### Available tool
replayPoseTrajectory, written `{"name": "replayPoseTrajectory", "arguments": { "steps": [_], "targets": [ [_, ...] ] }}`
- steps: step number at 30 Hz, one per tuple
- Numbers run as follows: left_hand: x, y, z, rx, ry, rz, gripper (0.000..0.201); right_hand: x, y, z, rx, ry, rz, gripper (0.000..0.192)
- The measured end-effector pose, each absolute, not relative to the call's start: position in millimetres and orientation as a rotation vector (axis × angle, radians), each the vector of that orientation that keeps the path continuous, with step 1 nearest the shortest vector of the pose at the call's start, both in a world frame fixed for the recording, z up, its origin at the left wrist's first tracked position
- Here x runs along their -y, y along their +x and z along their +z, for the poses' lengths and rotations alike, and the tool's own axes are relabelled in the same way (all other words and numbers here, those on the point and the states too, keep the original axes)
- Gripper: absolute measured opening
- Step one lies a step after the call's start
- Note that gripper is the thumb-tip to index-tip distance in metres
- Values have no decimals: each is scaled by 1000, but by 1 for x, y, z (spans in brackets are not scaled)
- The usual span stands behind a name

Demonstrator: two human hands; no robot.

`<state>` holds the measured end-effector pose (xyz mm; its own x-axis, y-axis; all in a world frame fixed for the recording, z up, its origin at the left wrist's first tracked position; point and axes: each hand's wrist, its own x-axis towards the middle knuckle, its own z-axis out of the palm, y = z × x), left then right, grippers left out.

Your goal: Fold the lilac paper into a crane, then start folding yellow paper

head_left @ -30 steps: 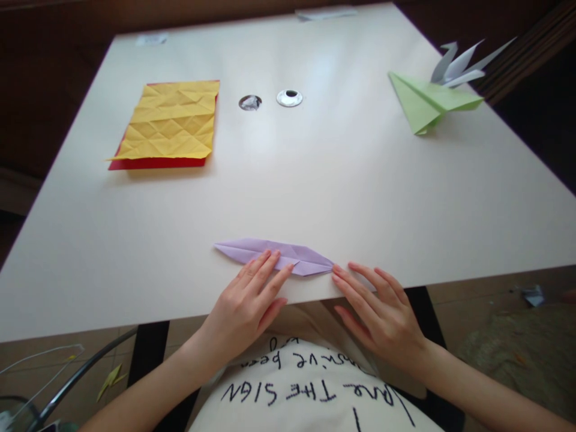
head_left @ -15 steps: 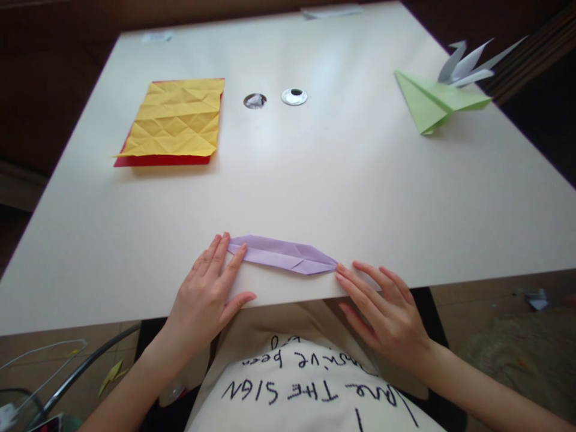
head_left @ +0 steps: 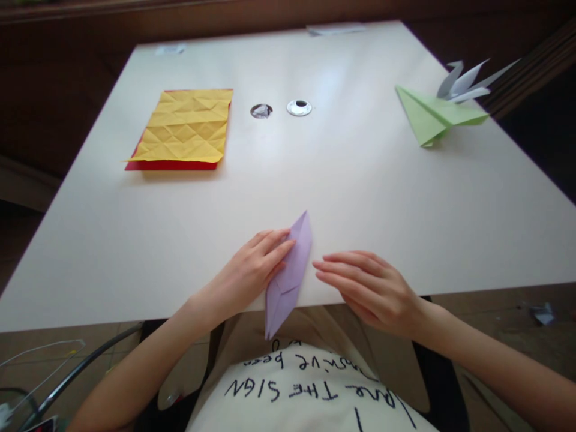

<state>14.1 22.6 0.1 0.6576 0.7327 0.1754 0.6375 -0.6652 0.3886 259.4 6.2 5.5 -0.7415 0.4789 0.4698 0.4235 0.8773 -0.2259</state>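
Yellow sheet (head_left: 184,129) over red sheet (head_left: 173,166); our left hand (head_left: 254,264), fingers bent together, rests on left edge of purple folded paper (head_left: 297,264), thumb pinch we cannot tell; purple folded paper slants, near tip past edge of table (head_left: 382,198); we judge step as lining up for creasing, next move calling for steady edges; our shirt (head_left: 310,414) reads "THE SIGN", "been"; our right hand (head_left: 375,285), fingers nearly straight, holds nothing, just beside; green folded paper (head_left: 425,114) farther right
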Motion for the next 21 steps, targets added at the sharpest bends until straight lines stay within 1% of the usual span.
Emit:
{"name": "replayPoseTrajectory", "arguments": {
  "steps": [3,6,8,9,11,12,13,16,21],
  "targets": [
    [-20,13,-1,-986,2515,565,36,-25,254,3,2571,-694,116,34],
    [-15,13,2,-1107,2538,690,23,-33,247,-2,2668,-631,105,29],
    [-9,14,7,-1166,2582,657,16,-32,244,-6,2675,-606,53,28],
    [-6,15,10,-1180,2612,606,17,-31,242,-7,2667,-594,11,27],
    [1,17,15,-1234,2679,434,38,-28,241,-8,2646,-571,-77,26],
    [4,18,16,-1263,2711,368,42,-27,240,-8,2638,-572,-100,24],
    [7,19,17,-1294,2743,315,43,-27,240,-7,2630,-583,-108,22],
    [11,21,16,-1362,2836,266,34,-28,238,-6,2617,-624,-77,18],
    [6,16,16,-1297,2901,241,36,-35,236,-2,2605,-617,15,22]
  ]
}}
